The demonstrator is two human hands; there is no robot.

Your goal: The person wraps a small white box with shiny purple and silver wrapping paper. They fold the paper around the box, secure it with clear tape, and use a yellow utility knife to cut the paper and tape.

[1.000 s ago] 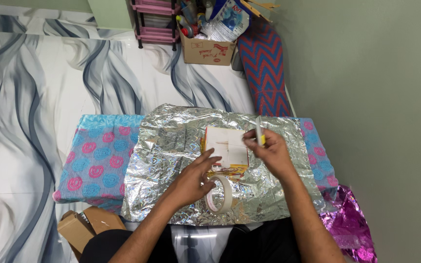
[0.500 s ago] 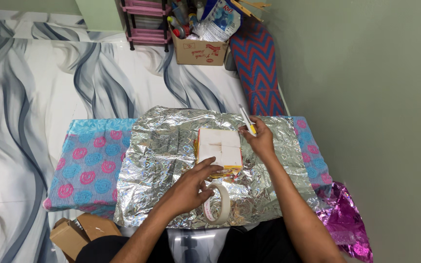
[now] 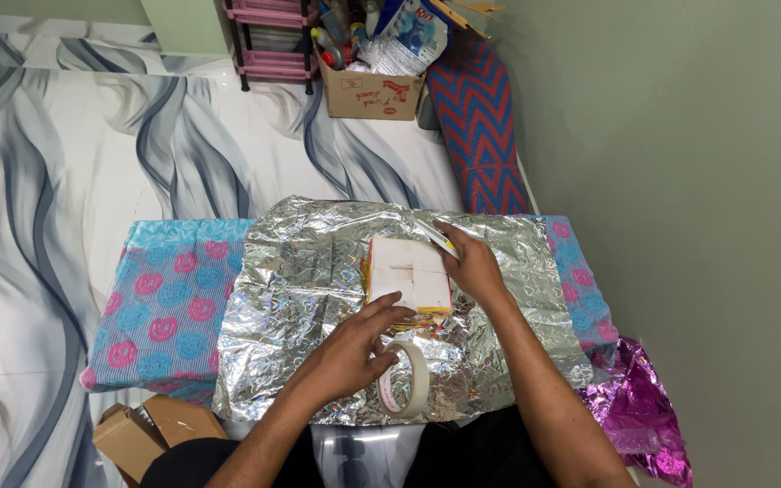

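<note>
Box between my hands, foil loose underneath.
My left hand (image 3: 352,352) grips the tape roll (image 3: 406,380); my right hand (image 3: 472,262) pins a pen (image 3: 437,238) beside the box (image 3: 409,280) just ahead. The crinkled foil sheet (image 3: 309,289) could tear or slide if I press unevenly.

A white-topped box (image 3: 409,276) with yellow sides lies mid-foil (image 3: 309,271). Far beyond the foil stands a brown carton (image 3: 368,95) with red print, a white-blue bag (image 3: 413,36) in it. Plain brown cartons (image 3: 142,434) sit below the foil's left corner.
</note>
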